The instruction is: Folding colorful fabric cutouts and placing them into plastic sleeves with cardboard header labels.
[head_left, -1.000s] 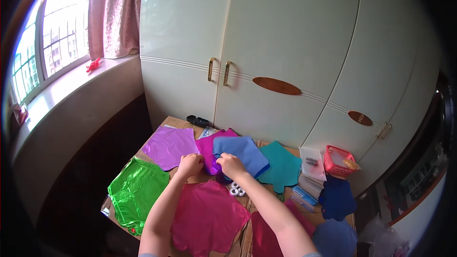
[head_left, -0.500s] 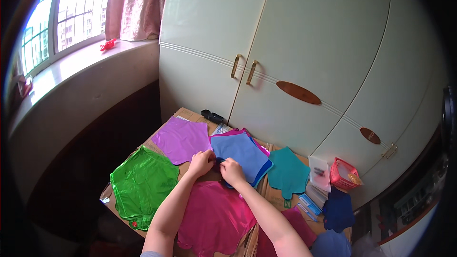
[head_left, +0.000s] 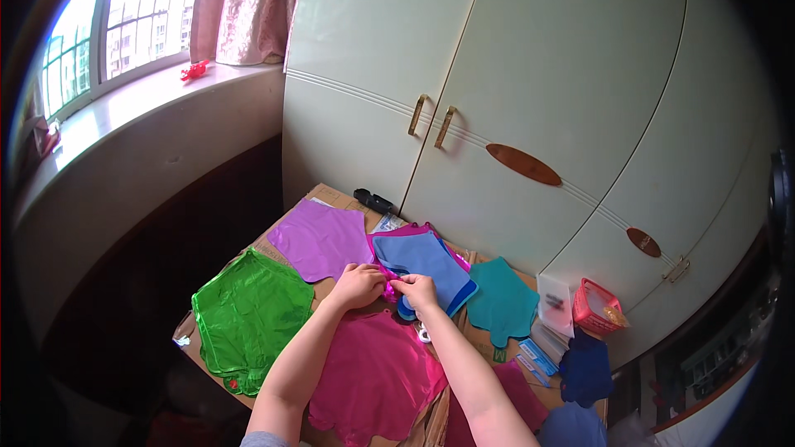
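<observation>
My left hand (head_left: pixel 361 286) and my right hand (head_left: pixel 419 293) meet over the middle of the cardboard, fingers pinched on a bright magenta tab (head_left: pixel 389 288). The tab seems to belong to the magenta sheet (head_left: pixel 431 228) that shows along the far edge of a stack. On top of that stack lies a light blue flat sheet (head_left: pixel 431 266). A darker blue tab (head_left: pixel 405 310) pokes out beside my right hand. Nearer to me, under my forearms, spreads a shiny pink-magenta sheet (head_left: pixel 368 377). A small white ring-shaped thing (head_left: pixel 424 334) shows beside my right wrist.
A green shiny sheet (head_left: pixel 252 319), a purple one (head_left: pixel 321 240) and a teal one (head_left: pixel 502 298) lie around the cardboard (head_left: pixel 325 192). To the right are small blue-and-white boxes (head_left: pixel 538 358), a navy sheet (head_left: pixel 585 372) and a pink basket (head_left: pixel 596 305). A cabinet (head_left: pixel 497 223) stands behind.
My fingers have moved from a dark blue tab to a magenta one. The blue tab now sits loose by my right hand, and the white ring-shaped thing has come into sight.
</observation>
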Demonstrator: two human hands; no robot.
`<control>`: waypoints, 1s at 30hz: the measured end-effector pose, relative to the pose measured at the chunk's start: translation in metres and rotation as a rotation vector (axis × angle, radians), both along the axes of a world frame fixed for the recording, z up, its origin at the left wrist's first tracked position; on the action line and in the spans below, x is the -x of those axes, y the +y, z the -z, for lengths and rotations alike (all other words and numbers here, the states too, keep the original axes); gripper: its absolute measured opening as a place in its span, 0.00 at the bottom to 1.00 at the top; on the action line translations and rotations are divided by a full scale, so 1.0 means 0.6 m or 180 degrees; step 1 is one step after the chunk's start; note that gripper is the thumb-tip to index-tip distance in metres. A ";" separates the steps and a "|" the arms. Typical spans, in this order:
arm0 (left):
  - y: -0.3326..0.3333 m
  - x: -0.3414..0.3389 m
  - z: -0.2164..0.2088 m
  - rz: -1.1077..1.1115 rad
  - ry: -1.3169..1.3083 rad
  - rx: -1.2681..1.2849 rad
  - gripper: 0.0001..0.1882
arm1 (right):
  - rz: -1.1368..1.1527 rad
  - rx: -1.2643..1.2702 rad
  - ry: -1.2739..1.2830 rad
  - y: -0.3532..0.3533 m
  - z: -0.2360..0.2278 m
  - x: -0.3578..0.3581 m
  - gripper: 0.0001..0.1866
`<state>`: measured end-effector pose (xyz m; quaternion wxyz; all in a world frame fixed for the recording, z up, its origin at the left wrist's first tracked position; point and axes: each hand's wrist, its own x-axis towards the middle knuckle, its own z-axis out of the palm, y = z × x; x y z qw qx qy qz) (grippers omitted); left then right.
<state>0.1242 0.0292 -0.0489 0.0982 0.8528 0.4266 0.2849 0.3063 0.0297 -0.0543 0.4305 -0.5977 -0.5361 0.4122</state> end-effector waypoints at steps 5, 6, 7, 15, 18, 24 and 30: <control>-0.009 -0.014 -0.014 -0.0002 0.0377 0.0163 0.17 | -0.0164 0.0078 0.0913 0.031 0.009 -0.060 0.08; -0.013 -0.012 -0.014 -0.0020 0.0478 -0.0017 0.17 | -0.0093 0.0034 0.1027 0.035 -0.001 -0.078 0.08; -0.012 -0.007 -0.008 -0.0061 0.0465 -0.0033 0.17 | -0.0031 0.0005 0.1159 0.040 -0.014 -0.093 0.07; -0.005 -0.002 0.001 -0.0012 0.0575 0.0224 0.18 | 0.1313 -0.0716 0.1983 0.012 -0.177 -0.322 0.03; -0.007 -0.015 0.000 -0.0086 0.0536 0.0139 0.18 | 0.1275 -0.1418 0.1304 -0.023 -0.257 -0.357 0.02; -0.013 -0.016 -0.004 -0.0180 0.0546 0.0131 0.17 | 0.1330 -0.2905 -0.1502 -0.060 -0.373 -0.196 0.04; -0.007 -0.025 0.017 -0.0174 0.0303 -0.0196 0.14 | -0.0070 -0.4399 -0.2759 0.010 -0.331 0.033 0.05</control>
